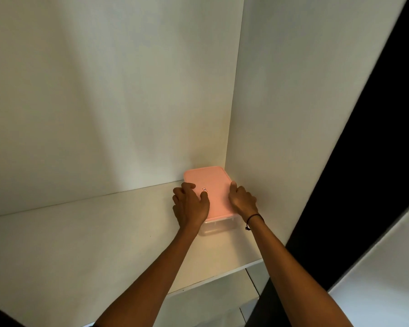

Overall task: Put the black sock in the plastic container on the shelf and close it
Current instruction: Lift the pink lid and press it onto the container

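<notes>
Container sits on the white shelf, tucked into the back corner at about 1 o'clock from the shelf's middle, its far end near the back wall and its right side just beside the side panel; that corner likely braces it so it cannot slide while being pressed. A pink lid lies flat over the clear body, which shows only at the near end, at 6 o'clock of the lid. The sock cannot be seen: the lid is opaque and the bit of clear wall in view shows nothing dark, so I cannot tell whether it is inside. The left hand lies on the lid's 8 o'clock edge, its grip spread wide and flat, holding nothing, fingers draped over the rim. The right hand, a dark band at its wrist, rests at the 4 o'clock edge, thumb along the side, also flat and empty. Hands on opposite long edges suggest even downward pressure to seat the lid, so I judge the closing step is in hand. Whether the rim is snapped all round is not clear.
</notes>
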